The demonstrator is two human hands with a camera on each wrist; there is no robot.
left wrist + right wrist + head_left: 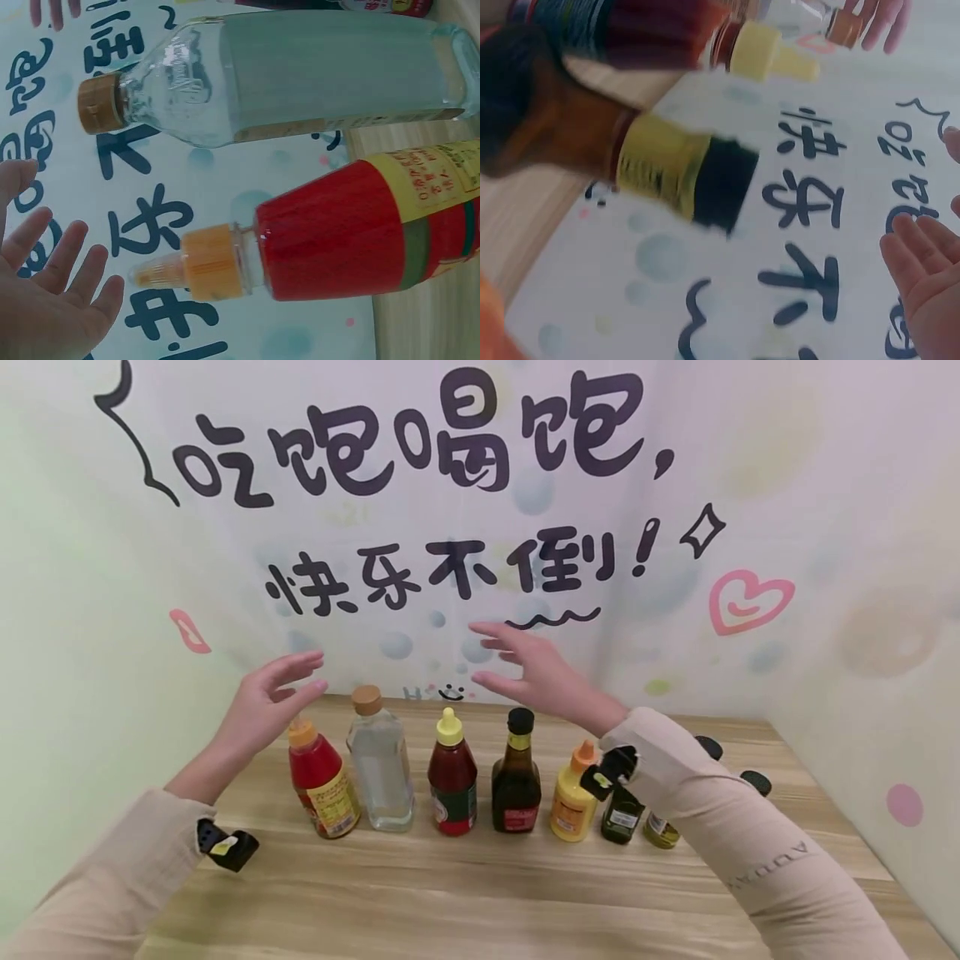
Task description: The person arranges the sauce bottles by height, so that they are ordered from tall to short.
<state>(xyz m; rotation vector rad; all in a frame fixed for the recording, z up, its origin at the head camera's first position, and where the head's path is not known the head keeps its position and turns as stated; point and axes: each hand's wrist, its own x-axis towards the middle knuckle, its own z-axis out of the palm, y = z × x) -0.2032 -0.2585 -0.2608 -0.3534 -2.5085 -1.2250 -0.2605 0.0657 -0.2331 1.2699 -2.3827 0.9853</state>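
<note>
Spreading its fingers (64, 259) apart, the left hand (266, 697) hangs empty near the cap of the red bottle (324, 789), just left of the clear bottle (381, 768). The right hand (536, 672), also empty, thumb apart from its fingers, hangs right of the clear bottle, nearest the dark bottle (516, 789). Rightward from the clear bottle stand the sauce bottle (452, 785), the dark one, the yellow bottle (573, 806) and two small bottles (621, 818); behind it, a lettered wall (442, 518).

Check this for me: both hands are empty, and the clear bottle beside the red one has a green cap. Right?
Not quite: the cap on the clear bottle is brown, not green, as the left wrist view shows. The rest is right.
</note>
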